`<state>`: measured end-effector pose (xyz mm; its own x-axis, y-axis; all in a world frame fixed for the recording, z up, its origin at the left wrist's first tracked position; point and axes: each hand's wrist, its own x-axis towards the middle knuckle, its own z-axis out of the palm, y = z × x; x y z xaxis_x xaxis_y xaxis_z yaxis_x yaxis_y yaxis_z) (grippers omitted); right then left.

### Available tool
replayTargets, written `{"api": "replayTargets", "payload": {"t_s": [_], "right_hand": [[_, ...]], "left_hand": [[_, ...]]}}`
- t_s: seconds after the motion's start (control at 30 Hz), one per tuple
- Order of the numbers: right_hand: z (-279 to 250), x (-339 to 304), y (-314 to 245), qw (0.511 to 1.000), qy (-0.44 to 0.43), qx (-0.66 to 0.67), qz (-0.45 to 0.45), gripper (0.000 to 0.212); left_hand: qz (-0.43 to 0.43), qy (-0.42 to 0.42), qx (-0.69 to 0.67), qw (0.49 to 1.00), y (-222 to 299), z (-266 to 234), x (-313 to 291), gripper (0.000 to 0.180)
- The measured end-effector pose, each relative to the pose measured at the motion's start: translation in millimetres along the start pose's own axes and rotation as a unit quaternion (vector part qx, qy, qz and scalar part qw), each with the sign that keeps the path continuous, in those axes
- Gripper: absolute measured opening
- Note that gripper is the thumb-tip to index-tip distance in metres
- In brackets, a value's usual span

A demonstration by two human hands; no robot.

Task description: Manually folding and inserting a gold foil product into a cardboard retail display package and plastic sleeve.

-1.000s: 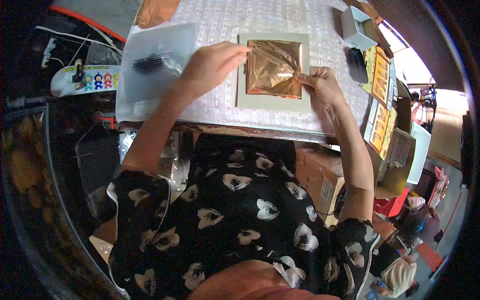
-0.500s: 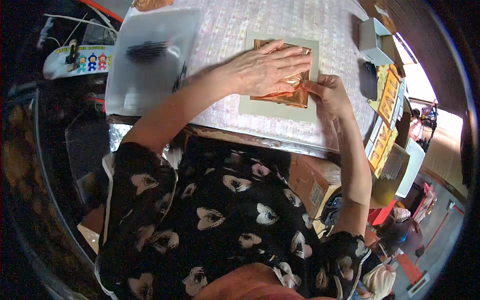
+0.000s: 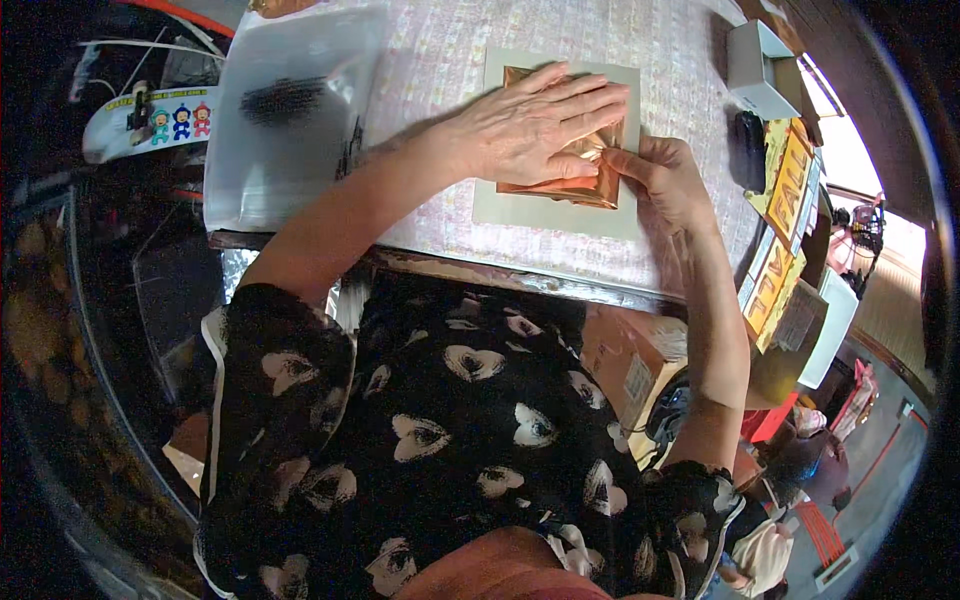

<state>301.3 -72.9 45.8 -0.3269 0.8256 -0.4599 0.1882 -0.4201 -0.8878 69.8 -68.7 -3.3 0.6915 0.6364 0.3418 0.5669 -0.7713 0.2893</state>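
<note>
A sheet of shiny copper-coloured foil [image 3: 600, 192] lies on a larger pale grey-beige card [image 3: 510, 212] on the table. My left hand [image 3: 535, 125] rests flat across the foil, palm down with fingers stretched out, and hides most of it. At the card's right edge is my right hand [image 3: 672, 185]. Its thumb presses on top, by the foil's right side, while the other fingers curl at the edge and are partly hidden. Creases show in the foil between the left hand and the right thumb.
Clear plastic sleeves [image 3: 290, 180] lie at the table's left. To the right stand an open white box [image 3: 765, 75], a black object [image 3: 746, 150] and yellow printed boxes [image 3: 790, 190]. The table's front edge [image 3: 480, 272] runs before me; below it is a cardboard box [image 3: 615, 365].
The whole view has shifted slightly. My left hand stays flat on the foil and my right hand stays at the card's edge, its thumb barely moved.
</note>
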Motion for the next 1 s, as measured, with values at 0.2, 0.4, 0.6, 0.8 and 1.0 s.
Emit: {"api": "replayTargets", "payload": {"t_s": [0.2, 0.4, 0.6, 0.8, 1.0], "right_hand": [[5.3, -5.5, -4.6, 1.0, 0.018, 0.007, 0.008, 0.011], [4.0, -28.5, -13.4, 0.894, 0.14, -0.42, -0.074, 0.019], [11.8, -28.6, 12.4, 0.729, 0.13, -0.56, -0.372, 0.031], [2.9, -22.9, 24.8, 0.696, 0.138, -0.596, -0.377, 0.034], [0.8, -25.1, 30.0, 0.684, 0.155, -0.61, -0.368, 0.035]], "left_hand": [[0.004, -0.015, 0.005, 1.0, -0.6, 1.1, 0.7, 0.078], [-0.009, -0.025, 0.034, 0.999, -0.1, 4.6, -4.8, 0.079], [-0.01, -0.015, 0.001, 1.0, -0.7, 6.7, -2.2, 0.078], [0.015, -0.018, 0.024, 0.999, -2.0, -5.0, 1.9, 0.088], [-0.019, -0.125, -0.056, 0.99, 6.7, -35.3, 12.1, 0.082]]}}
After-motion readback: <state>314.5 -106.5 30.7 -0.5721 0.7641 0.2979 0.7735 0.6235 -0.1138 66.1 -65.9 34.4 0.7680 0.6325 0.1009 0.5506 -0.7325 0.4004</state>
